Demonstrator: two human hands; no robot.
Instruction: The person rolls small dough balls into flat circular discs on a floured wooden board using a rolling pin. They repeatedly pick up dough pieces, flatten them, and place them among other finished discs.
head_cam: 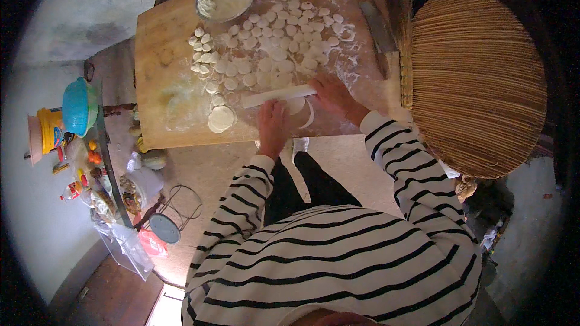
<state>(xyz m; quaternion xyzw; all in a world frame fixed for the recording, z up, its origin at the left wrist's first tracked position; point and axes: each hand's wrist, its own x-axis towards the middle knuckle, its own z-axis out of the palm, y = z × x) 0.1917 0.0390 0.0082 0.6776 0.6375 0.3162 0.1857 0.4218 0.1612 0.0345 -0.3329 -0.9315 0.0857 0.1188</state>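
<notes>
A pale, floury rolling pin lies across a thin round of dough near the front edge of the wooden board. My right hand grips its right end. The fingers of my left hand are on the pin left of its middle. Left of my left hand is a small stack of rolled dough wrappers. Beyond the pin, many small flattened dough pieces are spread over the floured board. Several thicker dough lumps sit in a cluster at the left.
A clear bowl of flour stands at the board's far left edge. A broad blade lies at the far right. Right of the board is a large round woven-stalk tray. A stool and a white bucket are on the left.
</notes>
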